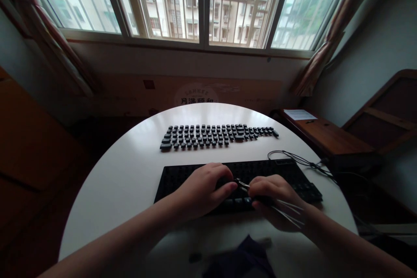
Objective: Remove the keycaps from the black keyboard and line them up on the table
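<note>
A black keyboard base (pixel 182 176) with most keycaps removed lies on the round white table (pixel 124 182). Several loose black keycaps (pixel 215 134) are laid out in rows farther back. My left hand (pixel 202 191) rests curled on the front of the keyboard, fingertips pinched at a small dark keycap. My right hand (pixel 273 200) is closed around a wire keycap puller (pixel 286 210), whose tip meets the left fingertips over the keyboard's lower row.
The keyboard's black cable (pixel 299 160) trails off the right table edge. A dark cloth (pixel 241 260) lies at the near edge. A wooden side table (pixel 325 134) with a paper stands to the right. A window and curtains fill the back.
</note>
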The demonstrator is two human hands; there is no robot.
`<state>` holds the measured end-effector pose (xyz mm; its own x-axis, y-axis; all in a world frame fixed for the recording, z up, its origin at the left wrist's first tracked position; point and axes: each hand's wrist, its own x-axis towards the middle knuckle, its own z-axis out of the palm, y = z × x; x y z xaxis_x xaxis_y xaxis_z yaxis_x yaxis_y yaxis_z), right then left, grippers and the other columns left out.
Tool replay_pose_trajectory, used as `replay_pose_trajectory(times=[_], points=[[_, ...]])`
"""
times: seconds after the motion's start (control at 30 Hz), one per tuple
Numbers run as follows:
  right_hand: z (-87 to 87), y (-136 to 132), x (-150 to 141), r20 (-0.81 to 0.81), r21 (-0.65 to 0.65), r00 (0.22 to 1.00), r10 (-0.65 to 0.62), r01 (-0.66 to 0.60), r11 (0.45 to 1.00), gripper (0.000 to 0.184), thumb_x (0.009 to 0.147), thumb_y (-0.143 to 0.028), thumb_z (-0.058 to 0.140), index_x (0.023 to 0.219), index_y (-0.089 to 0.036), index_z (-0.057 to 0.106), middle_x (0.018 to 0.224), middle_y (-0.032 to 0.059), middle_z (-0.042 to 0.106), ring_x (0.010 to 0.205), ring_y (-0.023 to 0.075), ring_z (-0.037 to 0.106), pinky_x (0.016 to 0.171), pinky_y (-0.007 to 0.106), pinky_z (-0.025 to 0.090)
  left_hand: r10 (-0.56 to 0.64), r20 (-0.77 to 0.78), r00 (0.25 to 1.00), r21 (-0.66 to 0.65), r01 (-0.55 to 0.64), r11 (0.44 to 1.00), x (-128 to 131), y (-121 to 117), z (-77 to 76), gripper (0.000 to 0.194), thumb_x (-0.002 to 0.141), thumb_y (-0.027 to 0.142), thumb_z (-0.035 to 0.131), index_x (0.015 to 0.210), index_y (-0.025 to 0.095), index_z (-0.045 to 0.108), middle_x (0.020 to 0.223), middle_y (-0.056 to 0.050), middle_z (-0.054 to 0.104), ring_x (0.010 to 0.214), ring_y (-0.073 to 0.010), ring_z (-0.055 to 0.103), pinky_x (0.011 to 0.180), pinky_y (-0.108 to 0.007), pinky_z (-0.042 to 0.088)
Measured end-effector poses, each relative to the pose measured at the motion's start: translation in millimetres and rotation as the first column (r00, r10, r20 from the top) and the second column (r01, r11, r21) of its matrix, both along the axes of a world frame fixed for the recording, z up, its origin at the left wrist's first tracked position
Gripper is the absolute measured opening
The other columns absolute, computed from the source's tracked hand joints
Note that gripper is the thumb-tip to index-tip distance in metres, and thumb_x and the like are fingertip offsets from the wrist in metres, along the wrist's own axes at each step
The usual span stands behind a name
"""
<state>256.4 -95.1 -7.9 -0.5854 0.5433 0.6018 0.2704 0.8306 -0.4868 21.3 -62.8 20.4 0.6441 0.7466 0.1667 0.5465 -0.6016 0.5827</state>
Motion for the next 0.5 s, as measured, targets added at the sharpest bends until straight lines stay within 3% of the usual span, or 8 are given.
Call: replay_pose_trajectory(times=[0.2, 0.37, 0.5], points=[[3.0, -8, -8, 0.167, 0.258, 0.984, -0.066, 0.021, 0.966, 0.009, 0.093, -0.028, 0.056, 0.089, -0.020, 0.057, 0.075, 0.0011, 0.056, 0.058, 0.0116, 0.045, 0.057, 0.026, 0.035, 0.043, 0.020, 0.999, -0.065, -0.042, 0.997, 4, -4, 2.8, 0.015, 0.087, 0.033, 0.060, 0.087, 0.018, 0.064, 0.084, -0.003, 0.067, 0.076, -0.0179, 0.060, 0.067, -0.028, 0.044], [4.4, -10, -13, 0.270, 0.341, 0.954, -0.126, 0.028, 0.940, 0.015, 0.095, -0.026, 0.054, 0.082, -0.019, 0.057, 0.070, -0.0001, 0.054, 0.056, 0.0118, 0.045, 0.055, 0.027, 0.031, 0.102, 0.035, 0.994, -0.073, -0.099, 0.992, 4, -3, -0.6, 0.013, 0.084, 0.031, 0.060, 0.085, 0.018, 0.063, 0.080, -0.002, 0.065, 0.072, -0.0171, 0.057, 0.063, -0.027, 0.040], [3.5, -10, -16, 0.263, 0.352, 0.952, -0.154, 0.054, 0.934, 0.011, 0.095, -0.026, 0.054, 0.086, -0.019, 0.056, 0.074, 0.0014, 0.060, 0.058, 0.0129, 0.051, 0.058, 0.027, 0.036, 0.133, 0.067, 0.989, -0.058, -0.130, 0.990, 6, -5, -1.7, 0.011, 0.080, 0.029, 0.059, 0.078, 0.019, 0.060, 0.074, -0.001, 0.062, 0.067, -0.0160, 0.055, 0.061, -0.027, 0.038]])
